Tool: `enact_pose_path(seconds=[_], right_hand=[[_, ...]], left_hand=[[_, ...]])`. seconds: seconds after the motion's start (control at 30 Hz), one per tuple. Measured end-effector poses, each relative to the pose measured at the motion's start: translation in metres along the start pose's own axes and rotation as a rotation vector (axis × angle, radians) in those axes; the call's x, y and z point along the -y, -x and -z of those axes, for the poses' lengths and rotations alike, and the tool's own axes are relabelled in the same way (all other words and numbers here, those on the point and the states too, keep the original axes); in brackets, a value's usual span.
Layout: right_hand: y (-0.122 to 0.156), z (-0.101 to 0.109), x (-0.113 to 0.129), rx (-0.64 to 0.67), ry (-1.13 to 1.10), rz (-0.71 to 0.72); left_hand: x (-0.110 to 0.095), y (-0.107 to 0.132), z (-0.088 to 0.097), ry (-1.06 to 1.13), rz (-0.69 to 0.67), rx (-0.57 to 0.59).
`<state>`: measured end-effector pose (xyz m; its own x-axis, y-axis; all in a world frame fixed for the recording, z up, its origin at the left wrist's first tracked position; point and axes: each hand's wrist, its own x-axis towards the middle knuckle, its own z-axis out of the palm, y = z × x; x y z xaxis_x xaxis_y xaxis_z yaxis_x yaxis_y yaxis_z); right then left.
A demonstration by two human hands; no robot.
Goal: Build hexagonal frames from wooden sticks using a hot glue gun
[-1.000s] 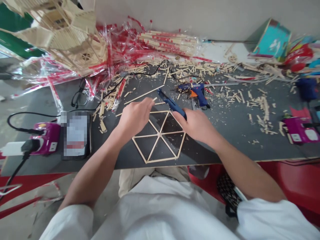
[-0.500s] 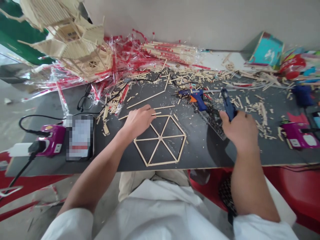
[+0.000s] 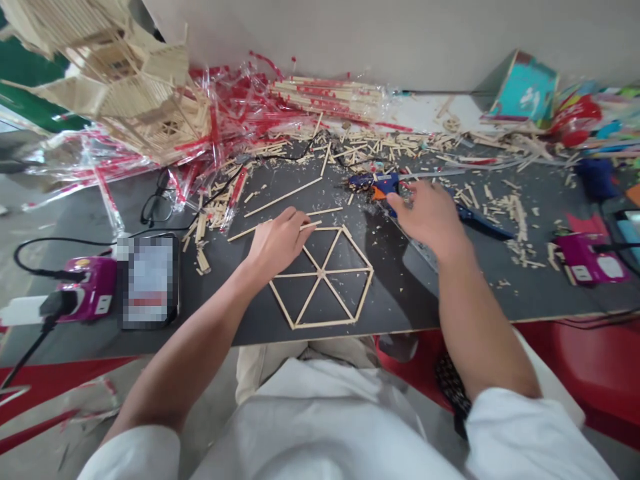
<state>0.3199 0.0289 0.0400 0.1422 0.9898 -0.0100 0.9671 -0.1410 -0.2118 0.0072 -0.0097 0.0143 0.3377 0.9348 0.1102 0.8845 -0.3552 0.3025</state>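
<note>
R hand (image 3: 430,217) swung left, open over glue gun (image 3: 371,180).

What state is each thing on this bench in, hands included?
hexagon frame, flat on the table, spokes joined at the centre
glue gun, lying on its side
blue cutter, lying flat, unheld
left hand, fingers curled on a thin stick at the hexagon frame's upper edge
right hand, open, empty, above the glue gun
power strip, black plug inserted
</note>
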Motion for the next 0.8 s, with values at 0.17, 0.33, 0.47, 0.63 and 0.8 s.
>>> enact_pose_path(seconds=[0.17, 0.33, 0.47, 0.63, 0.8], right_hand=[[-0.02, -0.023, 0.023, 0.068, -0.035, 0.009], [-0.021, -0.035, 0.004, -0.035, -0.125, -0.031], [-0.014, -0.041, 0.001, -0.092, -0.325, 0.026], [0.016, -0.037, 0.033, -0.039, -0.362, 0.2], [0.036, -0.034, 0.06, -0.012, -0.194, 0.284]], left_hand=[[0.023, -0.004, 0.007, 0.189, 0.012, -0.189], [0.037, -0.012, 0.009, 0.453, 0.063, -0.284], [0.041, -0.016, -0.001, 0.653, 0.138, -0.319], [0.049, -0.021, -0.022, 0.745, 0.198, -0.428], [0.05, -0.023, -0.033, 0.699, 0.16, -0.443]])
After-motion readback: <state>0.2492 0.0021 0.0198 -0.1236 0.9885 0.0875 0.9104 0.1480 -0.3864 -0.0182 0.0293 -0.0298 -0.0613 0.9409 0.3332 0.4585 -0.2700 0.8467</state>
